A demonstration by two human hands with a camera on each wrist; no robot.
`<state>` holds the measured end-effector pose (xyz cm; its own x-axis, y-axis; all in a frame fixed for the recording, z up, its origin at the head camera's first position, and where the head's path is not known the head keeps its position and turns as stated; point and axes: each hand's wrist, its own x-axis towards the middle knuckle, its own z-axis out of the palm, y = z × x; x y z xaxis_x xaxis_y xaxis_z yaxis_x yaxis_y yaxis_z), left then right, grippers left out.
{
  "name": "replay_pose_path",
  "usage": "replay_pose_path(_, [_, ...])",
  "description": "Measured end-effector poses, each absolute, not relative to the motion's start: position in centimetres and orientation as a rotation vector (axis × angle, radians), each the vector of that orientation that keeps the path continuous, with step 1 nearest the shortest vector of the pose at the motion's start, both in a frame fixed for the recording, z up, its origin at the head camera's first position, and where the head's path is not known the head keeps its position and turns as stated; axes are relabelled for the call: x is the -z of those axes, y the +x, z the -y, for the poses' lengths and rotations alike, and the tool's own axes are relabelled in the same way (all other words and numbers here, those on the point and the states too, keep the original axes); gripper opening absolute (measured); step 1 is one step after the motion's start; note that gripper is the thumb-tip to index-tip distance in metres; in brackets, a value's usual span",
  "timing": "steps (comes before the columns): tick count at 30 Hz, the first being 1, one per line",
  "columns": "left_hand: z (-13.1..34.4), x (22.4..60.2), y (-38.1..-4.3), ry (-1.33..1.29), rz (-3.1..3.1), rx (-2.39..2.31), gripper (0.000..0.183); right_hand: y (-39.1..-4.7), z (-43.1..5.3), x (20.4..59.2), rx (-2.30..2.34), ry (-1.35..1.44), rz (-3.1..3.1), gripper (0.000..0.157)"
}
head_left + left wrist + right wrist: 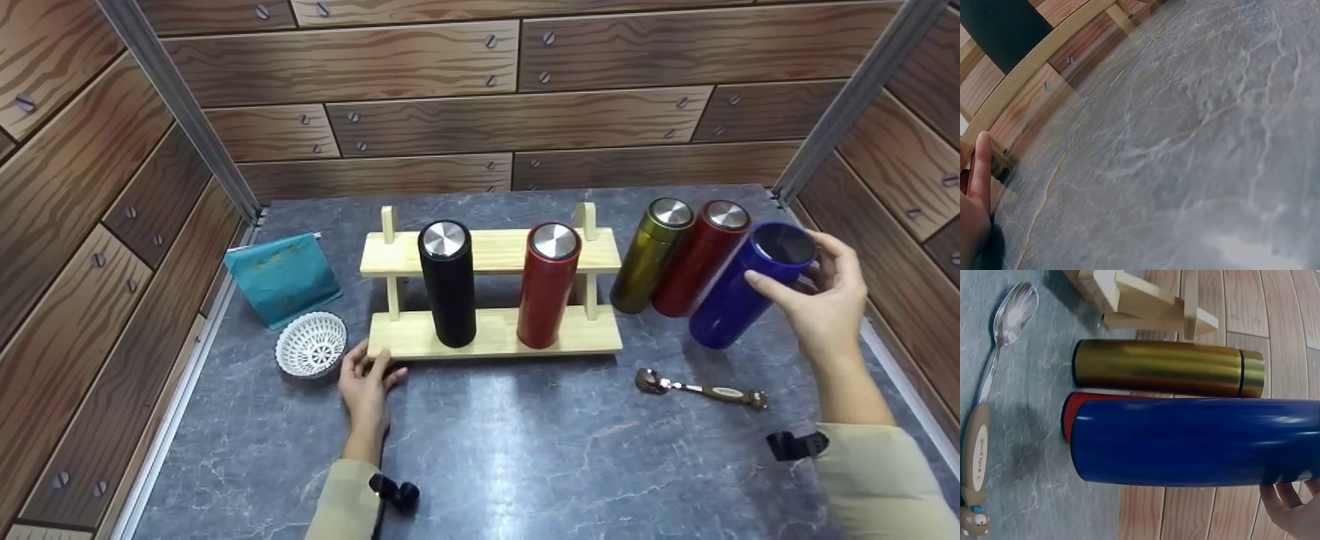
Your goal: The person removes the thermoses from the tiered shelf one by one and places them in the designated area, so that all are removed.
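My right hand (pixel 829 300) grips a blue thermos bottle (pixel 731 300) near its dark top, fingers behind and thumb in front. Whether its base touches the table I cannot tell. Beside it stand a dark red thermos (pixel 694 262) and a gold thermos (pixel 649 259); in the right wrist view the blue one hides most of the red. My left hand (pixel 365 390) holds the front left corner of a two-tier wooden rack (pixel 495 330), thumb at its front edge. On the rack's lower board stand a black thermos (pixel 450 292) and a red thermos (pixel 547 292).
A spoon (pixel 701 388) with a bear-ended handle lies in front of the bottles at right. Left of the rack are a white lattice basket (pixel 311 345) and a teal pouch (pixel 285 277). Wood-patterned walls (pixel 450 67) surround the grey marbled table (pixel 510 450).
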<state>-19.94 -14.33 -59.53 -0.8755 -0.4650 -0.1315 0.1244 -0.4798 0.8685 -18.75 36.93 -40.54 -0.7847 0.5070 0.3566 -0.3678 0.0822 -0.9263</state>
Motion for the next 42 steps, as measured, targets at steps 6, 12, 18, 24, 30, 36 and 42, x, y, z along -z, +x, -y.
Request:
replay_pose_path(6, [14.3,59.4,-19.9,0.499,1.357,2.386,0.047,-19.5,-37.9,41.3,-1.807,-0.161,1.621,0.072])
replay_pose_path(12, [14.4,59.5,-19.9,0.483,1.364,2.386,0.05,-20.5,-38.9,42.0,-1.761,-0.188,1.62,0.072])
replay_pose_path(18, [14.4,59.5,-19.8,0.501,1.397,2.375,0.048,-21.6,-39.7,42.5,-1.757,-0.272,1.592,0.075])
replay_pose_path(24, [14.5,59.5,-19.9,0.507,1.406,2.374,0.049,-22.5,-40.2,42.9,-1.732,-0.322,1.617,0.076])
replay_pose_path(30, [14.5,59.5,-19.9,0.521,1.388,2.38,0.048,-23.5,-40.4,43.5,-1.689,-0.36,1.653,0.075])
replay_pose_path(36, [14.4,59.5,-19.9,0.53,1.381,2.386,0.048,-24.2,-40.3,43.9,-1.708,-0.376,1.642,0.073])
replay_pose_path(42, [14.4,59.4,-20.0,0.526,1.375,2.388,0.047,-24.9,-40.3,44.3,-1.688,-0.407,1.675,0.074])
